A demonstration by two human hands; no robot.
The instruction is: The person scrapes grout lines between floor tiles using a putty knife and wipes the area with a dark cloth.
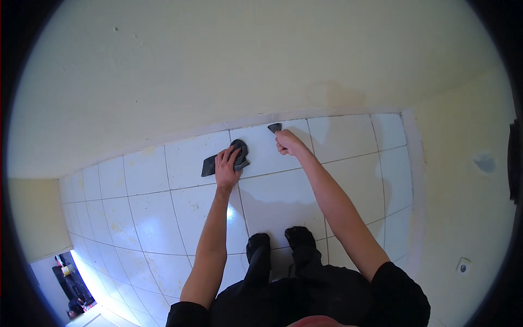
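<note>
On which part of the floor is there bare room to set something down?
Bare tiles lie between the right forearm and right wall, and between the feet and right hand. Crowded: dark object at left hand, right hand's dark tool.

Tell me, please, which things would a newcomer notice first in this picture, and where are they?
Near the centre, the left hand lies on a black bundle, striking against the white tiled floor. To its right, the right hand is closed around a small tool with a dark, flared end, close to the foot of the pale wall. Two dark-covered feet stand lower down.
</note>
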